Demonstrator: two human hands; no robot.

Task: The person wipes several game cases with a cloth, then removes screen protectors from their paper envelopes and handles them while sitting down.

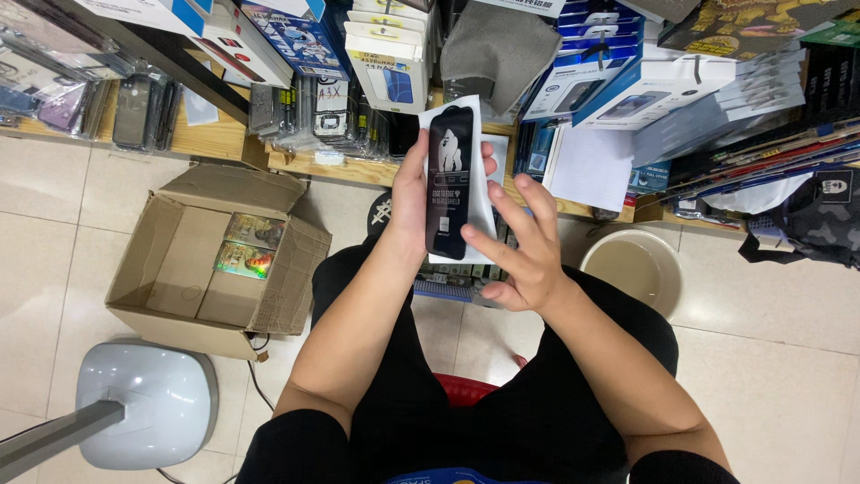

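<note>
As the view runs from the left edge, first comes a grey stand base [143, 405] on the tiled floor [54, 269], then an open cardboard box [179, 269] with two shiny flat packs [244, 246] lying in its bottom and the rest of the box bare. Above it, a wooden shelf [215, 139] carries upright rows of clear phone cases [143, 112] and stacked retail boxes.

Centre: left hand [410, 202], closed around the long edge of a slim black-and-white screen-protector pack [452, 184], held upright in front of the shelf, above the person's lap. Right hand [520, 255], open, fingers spread, fingertips touching or just short of the pack's lower right edge (contact cannot be told); it grips nothing. A further stack of flat packs [448, 285] lies beneath both hands.

Right: a round beige basin [636, 269] on the floor, blue-and-white boxes [627, 85] on the shelf, a dark camouflage bag [820, 224].

Progress, judged: pack sealed, in hand, still unplaced; only two items boxed.
</note>
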